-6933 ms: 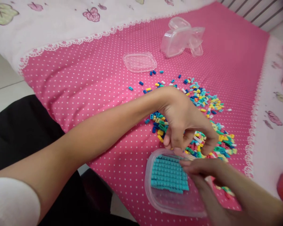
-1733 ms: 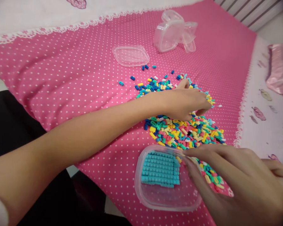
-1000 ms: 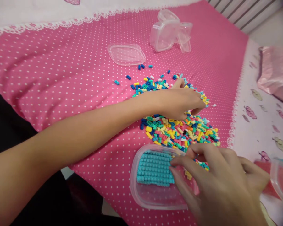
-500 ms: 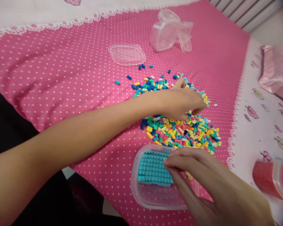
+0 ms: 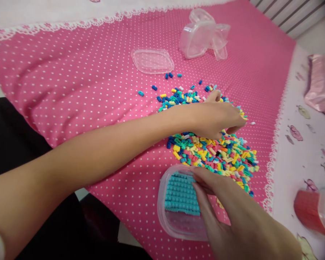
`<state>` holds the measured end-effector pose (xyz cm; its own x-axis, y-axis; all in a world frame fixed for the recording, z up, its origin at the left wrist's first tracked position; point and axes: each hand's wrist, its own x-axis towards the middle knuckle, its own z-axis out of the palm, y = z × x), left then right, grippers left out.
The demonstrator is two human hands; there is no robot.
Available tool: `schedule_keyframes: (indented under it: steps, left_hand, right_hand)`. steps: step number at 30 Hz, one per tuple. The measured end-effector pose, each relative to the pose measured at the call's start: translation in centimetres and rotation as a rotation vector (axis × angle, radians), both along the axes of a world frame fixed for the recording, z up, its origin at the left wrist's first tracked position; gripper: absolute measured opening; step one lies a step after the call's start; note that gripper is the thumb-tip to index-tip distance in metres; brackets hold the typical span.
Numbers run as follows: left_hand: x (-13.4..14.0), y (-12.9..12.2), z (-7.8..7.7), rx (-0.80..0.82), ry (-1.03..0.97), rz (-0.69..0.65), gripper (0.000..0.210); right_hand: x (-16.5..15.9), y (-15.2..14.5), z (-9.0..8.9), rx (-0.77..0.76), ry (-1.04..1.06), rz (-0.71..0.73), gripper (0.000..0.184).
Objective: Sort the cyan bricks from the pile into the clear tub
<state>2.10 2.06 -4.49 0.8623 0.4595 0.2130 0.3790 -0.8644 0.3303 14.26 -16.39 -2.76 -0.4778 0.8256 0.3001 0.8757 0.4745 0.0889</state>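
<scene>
My left hand (image 5: 219,117) reaches across into a pile of small multicoloured toy bricks (image 5: 206,150). Its thumb and index finger bend down apart over the bricks, while another finger sticks out on the far side; the fingertips are partly hidden. Below the pile, a clear plastic tub (image 5: 176,231) holds teal toy bricks (image 5: 181,193) packed in neat rows. My right hand (image 5: 227,209) is over the tub's right side, thumb and index finger closed at the upper right end of the teal rows. It covers the tub's right part.
A clear lid (image 5: 153,61) lies beyond the pile, near several stray blue bricks. Farther back stand stacked clear containers (image 5: 199,38). At right are a red-filled tub (image 5: 311,209) and a shiny pink packet (image 5: 323,83). Pink dotted cloth (image 5: 97,90) with lace edges covers the surface.
The whole view has shifted slightly, so things sit further right. My right index finger and thumb have moved to the upper right end of the teal rows. My left hand stays in the pile.
</scene>
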Motion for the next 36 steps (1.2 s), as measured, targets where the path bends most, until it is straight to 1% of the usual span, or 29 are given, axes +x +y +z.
schedule_keyframes:
  steps: [2,6,8,11,12,18,22,28,33,36]
  left_hand:
    - [0.0,-0.1,0.0,0.012,-0.004,0.012,0.031]
    - [-0.1,-0.2,0.1,0.029,-0.02,0.016,0.033]
    - [-0.1,-0.4,0.2,0.031,-0.008,0.017,0.033]
    - [-0.2,-0.6,0.6,0.034,0.017,0.018,0.035]
    - [-0.2,-0.6,0.7,0.031,0.024,0.017,0.035]
    - [-0.2,-0.8,0.9,0.028,0.035,0.015,0.038]
    - [-0.1,-0.9,0.8,0.03,0.028,0.012,0.035]
    - [0.0,-0.6,0.4,0.027,-0.005,0.005,0.033]
    - [-0.1,-0.6,0.3,0.031,-0.026,0.0,0.029]
    - [-0.1,-0.7,0.6,0.026,-0.013,0.004,0.03]
  right_hand:
    - [0.4,0.0,-0.4,0.033,-0.016,0.038,0.028]
    - [0.5,0.1,-0.7,0.015,-0.05,0.094,0.034]
    - [-0.2,0.0,-0.6,0.048,-0.067,0.05,0.033]
    - [-1.6,-0.4,-0.4,0.131,-0.099,-0.121,0.029]
    - [-1.9,-0.4,-0.4,0.139,-0.114,-0.141,0.027]
    - [-1.2,-0.3,-0.4,0.126,-0.214,-0.087,0.028]
    - [-1.4,-0.2,-0.5,0.125,-0.218,-0.137,0.03]
    - [-2.4,-0.2,-0.6,0.08,-0.144,-0.205,0.034]
    - [-2.2,-0.2,-0.6,0.121,-0.177,-0.18,0.045]
    - [-2.2,-0.2,-0.7,0.138,-0.181,-0.178,0.046]
